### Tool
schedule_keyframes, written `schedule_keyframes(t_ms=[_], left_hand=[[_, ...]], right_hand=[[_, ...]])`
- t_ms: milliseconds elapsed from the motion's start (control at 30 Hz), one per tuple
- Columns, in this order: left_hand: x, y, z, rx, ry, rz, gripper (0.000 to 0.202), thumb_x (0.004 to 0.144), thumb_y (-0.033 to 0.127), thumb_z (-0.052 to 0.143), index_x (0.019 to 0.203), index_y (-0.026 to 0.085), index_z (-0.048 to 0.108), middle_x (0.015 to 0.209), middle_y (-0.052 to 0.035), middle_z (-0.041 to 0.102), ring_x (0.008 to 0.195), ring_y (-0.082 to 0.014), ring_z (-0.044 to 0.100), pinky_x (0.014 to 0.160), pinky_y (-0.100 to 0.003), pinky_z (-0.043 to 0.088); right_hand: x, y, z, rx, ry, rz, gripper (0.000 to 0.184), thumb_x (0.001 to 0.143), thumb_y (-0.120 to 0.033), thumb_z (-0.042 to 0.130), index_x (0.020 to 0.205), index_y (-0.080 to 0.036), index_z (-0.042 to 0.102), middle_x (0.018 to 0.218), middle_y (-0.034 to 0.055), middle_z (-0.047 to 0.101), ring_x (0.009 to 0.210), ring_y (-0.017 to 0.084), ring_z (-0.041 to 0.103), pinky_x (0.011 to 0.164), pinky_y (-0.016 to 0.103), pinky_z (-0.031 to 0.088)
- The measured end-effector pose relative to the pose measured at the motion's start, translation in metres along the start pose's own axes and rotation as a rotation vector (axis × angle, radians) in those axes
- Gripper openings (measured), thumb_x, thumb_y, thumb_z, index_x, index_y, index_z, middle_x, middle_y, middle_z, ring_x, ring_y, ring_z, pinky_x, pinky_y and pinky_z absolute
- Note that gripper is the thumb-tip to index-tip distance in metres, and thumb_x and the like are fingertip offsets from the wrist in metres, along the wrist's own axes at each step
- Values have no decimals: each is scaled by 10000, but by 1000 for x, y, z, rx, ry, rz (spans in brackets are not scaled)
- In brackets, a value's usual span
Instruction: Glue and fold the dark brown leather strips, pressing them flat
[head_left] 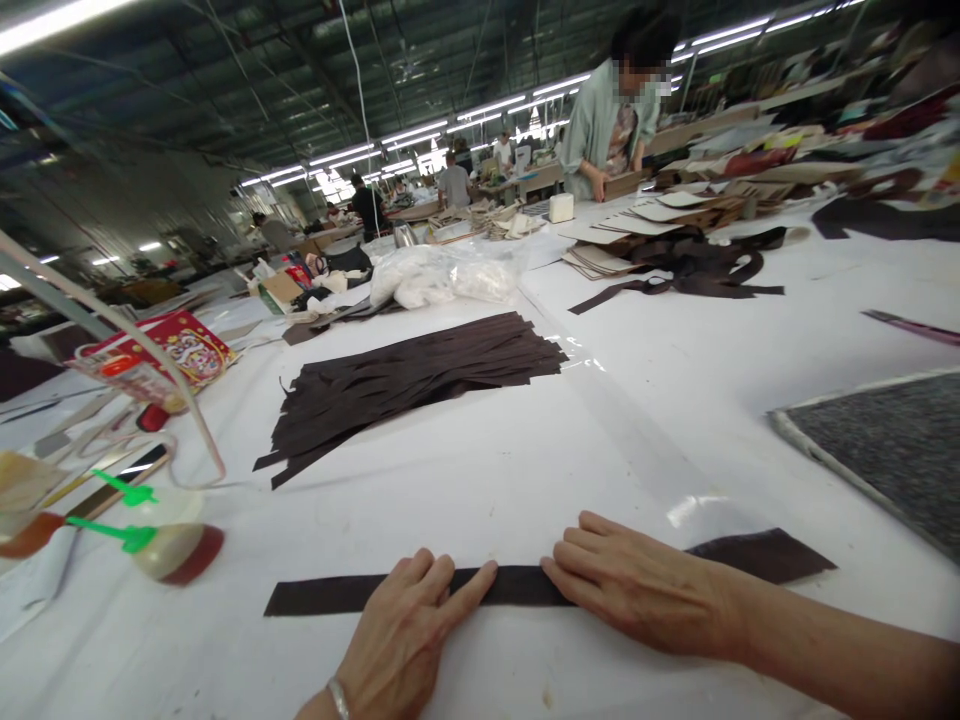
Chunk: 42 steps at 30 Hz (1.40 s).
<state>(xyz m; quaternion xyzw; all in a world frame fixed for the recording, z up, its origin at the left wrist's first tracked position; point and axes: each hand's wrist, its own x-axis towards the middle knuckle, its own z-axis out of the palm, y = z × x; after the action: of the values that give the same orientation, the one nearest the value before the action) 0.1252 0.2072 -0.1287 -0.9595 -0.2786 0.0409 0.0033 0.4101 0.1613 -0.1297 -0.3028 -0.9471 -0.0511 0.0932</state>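
Observation:
A long dark brown strip (517, 586) lies across the white table (480, 470) close to me. My left hand (409, 630) rests flat on it, fingers stretched out and pointing right. My right hand (637, 585) lies flat on the same strip from the right, fingertips pointing left and almost meeting the left hand's. Neither hand grips anything. The strip's wider right end (765, 553) shows beyond my right wrist. Behind it lies a pile of similar dark strips (409, 380).
Two squeeze bottles with green nozzles (161, 545) lie at the left, beside a red printed bag (184, 350). A grey mat (892, 450) sits at the right. White plastic bags (442, 275), dark pieces and card stacks (660, 225) lie farther back, where another person (615, 110) works.

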Motion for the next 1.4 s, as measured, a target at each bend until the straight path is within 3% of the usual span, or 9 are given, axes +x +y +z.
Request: schedule_keyframes(t_ms=[233, 400, 500, 633, 767, 867, 1033, 1267, 1400], left_hand=[[4, 5, -2, 116, 158, 64, 679, 789, -19, 369, 1409, 257, 368, 974, -85, 567, 827, -241, 549, 703, -431, 530], [11, 3, 6, 63, 275, 178, 545, 831, -23, 319, 1331, 153, 443, 1149, -121, 555, 983, -238, 533, 817, -405, 516], [15, 2, 10, -45, 201, 239, 496, 876, 2, 324, 1356, 107, 389, 1050, -91, 596, 921, -203, 529, 865, -372, 502], [19, 2, 7, -96, 73, 241, 564, 886, 32, 371, 1432, 149, 294, 959, -68, 596, 825, -199, 516, 788, -365, 519], [24, 9, -2, -71, 32, 186, 583, 851, 24, 409, 1401, 212, 374, 917, -69, 581, 804, -216, 523, 740, -391, 524], [28, 16, -6, -105, 42, 129, 552, 844, 14, 398, 1344, 242, 452, 938, -77, 568, 811, -220, 534, 725, -395, 523], [35, 24, -5, -286, 90, 114, 442, 857, -1, 371, 1213, 201, 536, 1091, -84, 566, 946, -221, 528, 824, -384, 503], [40, 29, 0, -207, 108, 188, 541, 841, 14, 391, 1349, 192, 448, 906, -71, 587, 800, -212, 528, 711, -355, 516], [41, 32, 0, -108, 117, 174, 605, 777, -17, 399, 1327, 219, 488, 875, -69, 579, 755, -207, 535, 665, -345, 520]], right_hand=[[-9, -2, -6, -17, 2, 23, 182, 934, -68, 402, 943, -121, 576, 851, 49, 521, 709, 173, 404, 708, 334, 307], [-20, -1, -10, -20, -6, 33, 191, 937, -67, 398, 980, -112, 579, 858, 46, 515, 729, 174, 412, 707, 336, 314], [-26, 0, -11, -14, -5, 42, 188, 940, -74, 399, 989, -110, 577, 847, 44, 511, 727, 175, 412, 699, 335, 308], [-31, 2, -11, -3, 1, 37, 181, 940, -84, 405, 977, -112, 580, 838, 46, 511, 725, 175, 409, 687, 337, 297], [-35, 3, -14, 3, -1, 47, 180, 942, -80, 400, 970, -111, 575, 828, 40, 504, 715, 170, 401, 677, 334, 286], [-41, 4, -17, 4, -32, 59, 164, 938, -79, 409, 966, -115, 566, 832, 37, 498, 722, 170, 402, 684, 335, 281], [-53, 6, -23, -6, -76, 71, 149, 918, -62, 421, 928, -127, 555, 827, 32, 488, 714, 168, 396, 680, 330, 278], [-66, 8, -32, -52, -34, 72, 135, 902, -66, 458, 931, -133, 571, 797, 27, 489, 702, 169, 396, 702, 332, 287], [-74, 9, -36, -91, -49, 76, 128, 900, -68, 467, 944, -129, 572, 794, 21, 488, 704, 170, 402, 713, 335, 286]])
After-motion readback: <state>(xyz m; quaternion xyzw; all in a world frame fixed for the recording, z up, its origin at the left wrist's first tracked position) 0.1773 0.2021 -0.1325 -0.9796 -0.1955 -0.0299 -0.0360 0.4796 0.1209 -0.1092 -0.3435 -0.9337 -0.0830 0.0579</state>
